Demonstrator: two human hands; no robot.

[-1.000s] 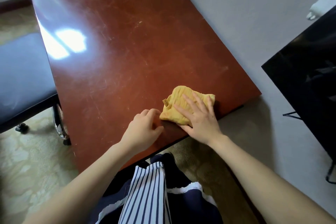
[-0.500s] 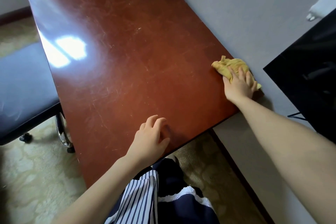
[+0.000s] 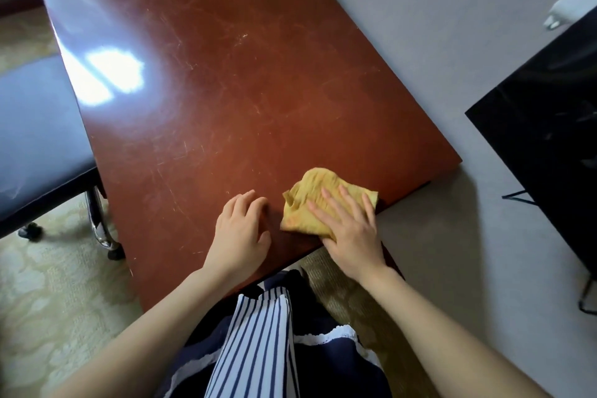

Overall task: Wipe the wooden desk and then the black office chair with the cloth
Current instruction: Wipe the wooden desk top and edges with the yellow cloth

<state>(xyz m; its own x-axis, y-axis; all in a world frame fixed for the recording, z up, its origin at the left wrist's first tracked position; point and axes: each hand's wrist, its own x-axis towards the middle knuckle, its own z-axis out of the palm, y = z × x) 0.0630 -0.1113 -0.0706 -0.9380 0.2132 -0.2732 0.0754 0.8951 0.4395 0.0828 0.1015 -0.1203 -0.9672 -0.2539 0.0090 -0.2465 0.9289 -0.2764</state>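
A yellow cloth [image 3: 315, 195] lies crumpled on the reddish-brown wooden desk [image 3: 226, 100], near its front right corner. My right hand [image 3: 350, 229] presses flat on the cloth with spread, straight fingers. My left hand [image 3: 240, 231] rests on the desk just left of the cloth, fingers loosely curled and holding nothing. The black office chair [image 3: 35, 136] stands to the left of the desk, with only its seat and chrome legs in view.
A grey wall [image 3: 420, 26] runs along the desk's right edge. A black glossy screen [image 3: 549, 126] on a thin stand sits at the right. Patterned beige carpet [image 3: 48, 300] covers the floor below the chair.
My right hand has dragged the cloth from the desk's right edge by the wall back to the front edge, close beside my left hand. The left hand has stayed put.
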